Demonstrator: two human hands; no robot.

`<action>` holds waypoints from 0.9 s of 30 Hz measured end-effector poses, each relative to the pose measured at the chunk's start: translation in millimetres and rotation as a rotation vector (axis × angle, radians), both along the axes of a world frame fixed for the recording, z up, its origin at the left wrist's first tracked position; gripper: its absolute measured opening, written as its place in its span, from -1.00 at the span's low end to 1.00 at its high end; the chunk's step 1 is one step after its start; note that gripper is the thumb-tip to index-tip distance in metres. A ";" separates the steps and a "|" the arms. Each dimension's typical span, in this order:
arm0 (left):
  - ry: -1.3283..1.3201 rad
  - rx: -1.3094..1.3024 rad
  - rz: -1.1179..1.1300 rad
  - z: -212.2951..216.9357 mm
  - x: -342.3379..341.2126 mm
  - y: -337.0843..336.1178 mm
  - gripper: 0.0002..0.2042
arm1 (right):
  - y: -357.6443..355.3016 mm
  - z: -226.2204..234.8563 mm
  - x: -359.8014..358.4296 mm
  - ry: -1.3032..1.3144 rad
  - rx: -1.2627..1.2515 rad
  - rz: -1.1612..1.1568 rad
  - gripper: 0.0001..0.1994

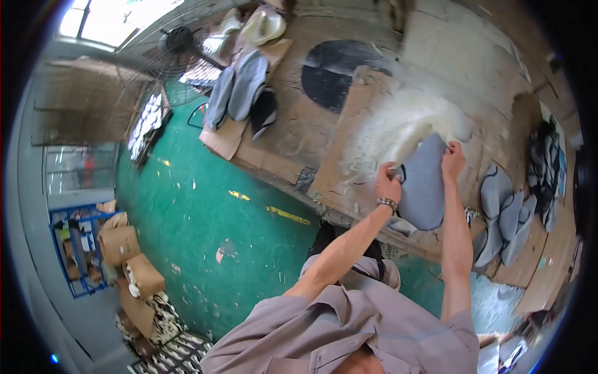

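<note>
A grey, foot-shaped piece of felt-like cloth [423,190], like a slipper part, is held up over the near edge of the bench. My left hand [388,186] pinches its upper left edge, where a small dark bit shows by the fingers. Across from it, my right hand [453,163] is closed on the upper right edge. Just beyond the piece, pale cream fluff or foam [398,121] lies spread on the worktop and partly reaches behind it. The underside of the piece is hidden.
Several grey slipper-shaped pieces [503,209] lie at the right, with dark and grey ones [545,165] behind them. More grey pieces [246,87] rest on cardboard at the far left of the bench. A fan [177,40] stands beyond. Cardboard boxes [118,244] sit on the left.
</note>
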State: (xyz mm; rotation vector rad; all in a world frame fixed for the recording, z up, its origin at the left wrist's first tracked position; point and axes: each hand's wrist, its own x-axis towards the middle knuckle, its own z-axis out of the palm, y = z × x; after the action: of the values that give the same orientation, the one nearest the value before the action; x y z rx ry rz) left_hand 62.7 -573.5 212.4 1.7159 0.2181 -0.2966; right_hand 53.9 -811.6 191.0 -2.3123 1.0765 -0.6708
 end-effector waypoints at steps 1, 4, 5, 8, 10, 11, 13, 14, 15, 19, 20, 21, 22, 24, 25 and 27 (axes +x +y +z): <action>-0.004 0.010 0.036 0.6 1.2 7.9 -0.55 | 9.9 13.3 -1.2 0.026 -0.066 0.038 -0.65; 0.010 0.021 0.069 9.2 5.3 15.6 -0.59 | 89.8 80.7 -24.7 0.113 -0.284 0.194 -0.53; 0.019 0.009 0.079 15.2 6.6 16.1 -0.59 | 115.6 95.1 -44.3 0.188 -0.241 0.288 -0.53; -0.227 0.079 -0.081 12.1 20.7 25.5 -0.64 | 194.3 107.7 -65.3 0.220 -0.191 0.392 -0.56; -0.275 0.052 0.022 2.7 49.1 36.5 -0.66 | 218.0 101.3 -66.6 0.359 -0.522 0.279 -0.59; -0.338 0.047 0.133 -1.5 74.0 50.9 -0.66 | 220.0 97.0 -62.7 0.365 -0.519 0.289 -0.59; -0.357 -0.038 0.209 -1.0 144.1 101.7 -0.60 | 216.1 87.1 -58.2 0.333 -0.513 0.261 -0.60; -0.553 0.207 0.210 1.5 185.1 140.9 -0.54 | 217.1 84.7 -56.4 0.309 -0.512 0.277 -0.62; -0.673 0.387 0.214 9.1 223.5 178.5 -0.44 | 217.7 83.6 -53.3 0.315 -0.507 0.283 -0.62; -0.783 0.964 -0.030 23.9 337.2 294.9 0.11 | 221.2 84.9 -48.2 0.346 -0.542 0.277 -0.61; -0.726 1.127 -0.134 20.8 355.7 313.0 0.19 | 221.7 82.6 -47.8 0.348 -0.546 0.288 -0.61; -0.720 1.125 -0.137 18.6 376.0 328.5 0.19 | 221.8 80.2 -45.6 0.346 -0.551 0.300 -0.61; -0.682 1.189 -0.195 16.6 394.4 342.8 0.18 | 222.8 78.7 -43.7 0.346 -0.550 0.306 -0.61; -0.632 1.244 -0.259 15.5 425.6 370.1 0.17 | 224.9 78.2 -41.5 0.369 -0.547 0.307 -0.60; -0.558 1.272 -0.207 15.6 440.9 378.4 0.12 | 225.8 79.0 -41.6 0.385 -0.546 0.296 -0.60; -0.480 1.283 -0.161 15.0 469.6 395.6 0.07 | 228.3 81.1 -40.4 0.406 -0.553 0.285 -0.60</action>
State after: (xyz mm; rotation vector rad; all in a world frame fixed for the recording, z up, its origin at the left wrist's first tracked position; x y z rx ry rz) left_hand 532.3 -177.9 227.4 3.0110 -0.1417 0.2284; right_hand 13.5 -583.2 272.1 -3.1048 0.7512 -0.4292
